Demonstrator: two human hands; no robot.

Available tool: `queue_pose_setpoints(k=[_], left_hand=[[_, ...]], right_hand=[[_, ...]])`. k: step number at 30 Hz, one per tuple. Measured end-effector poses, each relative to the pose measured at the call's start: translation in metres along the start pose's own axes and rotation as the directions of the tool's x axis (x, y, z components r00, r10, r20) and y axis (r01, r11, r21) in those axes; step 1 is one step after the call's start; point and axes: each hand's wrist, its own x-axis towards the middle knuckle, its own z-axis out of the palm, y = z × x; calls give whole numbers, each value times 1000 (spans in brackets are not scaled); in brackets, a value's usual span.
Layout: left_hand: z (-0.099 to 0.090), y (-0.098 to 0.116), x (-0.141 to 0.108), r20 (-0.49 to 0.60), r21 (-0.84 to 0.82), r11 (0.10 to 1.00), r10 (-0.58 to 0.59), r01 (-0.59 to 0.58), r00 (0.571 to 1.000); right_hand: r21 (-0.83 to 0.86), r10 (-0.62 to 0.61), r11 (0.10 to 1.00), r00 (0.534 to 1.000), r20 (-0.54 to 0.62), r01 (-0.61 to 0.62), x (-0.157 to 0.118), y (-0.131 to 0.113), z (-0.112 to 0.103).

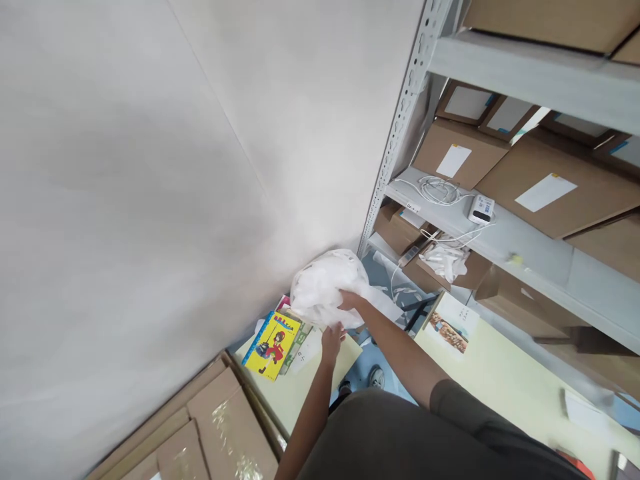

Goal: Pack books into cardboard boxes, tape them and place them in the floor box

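Note:
A crumpled white plastic bag stands bunched up against the wall, at the far end of a small pale table. My right hand reaches over its near side, with the fingers closed into the plastic and partly hidden by it. Just below, my left hand is curled at the bag's lower edge; its fingertips are small in view. Left of my hands lies a yellow picture book with a red-dressed cartoon figure, on top of other booklets.
Flattened cardboard boxes lean at the lower left. A metal shelf rack on the right holds cartons, a white cable and a small white device. Another pale table bears a picture booklet.

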Motion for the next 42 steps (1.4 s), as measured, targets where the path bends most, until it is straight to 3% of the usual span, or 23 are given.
queue_pose_setpoints(k=[3, 5, 9, 13, 16, 20, 23, 27, 30, 33, 36, 39, 42], left_hand=[[-8, 17, 6, -20, 42, 999, -21, 22, 1000], [-14, 27, 6, -41, 69, 997, -21, 24, 999], [-24, 36, -1, -53, 162, 986, -37, 45, 998], [-37, 38, -15, -20, 340, 940, -25, 31, 999], [-43, 54, -27, 10, 623, 781, 57, -51, 998], [-38, 101, -33, -19, 869, 473, 319, -142, 948], [-28, 142, -28, -26, 895, 405, 461, -185, 887], [-21, 178, -15, 61, 872, 360, 592, -331, 804], [-22, 189, -12, 104, 850, 355, 611, -389, 785], [-29, 195, -13, 93, 833, 378, 623, -403, 777], [-37, 200, -13, 52, 821, 415, 629, -391, 775], [-41, 208, -12, 37, 800, 434, 653, -413, 756], [-43, 215, -11, 35, 776, 437, 690, -455, 723]], right_hand=[[-38, 25, 999, 994, 103, -21, -7, -16, -26], [-40, -1, 999, 998, 69, 4, -20, -20, -45], [61, -49, 996, 982, -181, 61, -58, -10, -73], [88, 21, 996, 902, -431, 19, -84, 14, -78], [65, 8, 998, 901, -434, 23, -83, 24, -75], [84, 19, 996, 947, -319, 8, -57, 21, -78], [63, 27, 998, 951, -307, -8, -30, 6, -89], [-88, 27, 995, 984, -174, -43, -2, -24, -103], [-200, 49, 978, 995, -89, -66, 4, -46, -114], [-144, -35, 990, 977, -211, 4, -1, -58, -130], [19, -154, 985, 909, -388, 174, -9, -66, -147], [173, -163, 945, 857, -488, 277, -12, -79, -163], [248, -157, 913, 839, -521, 325, -10, -95, -174]])
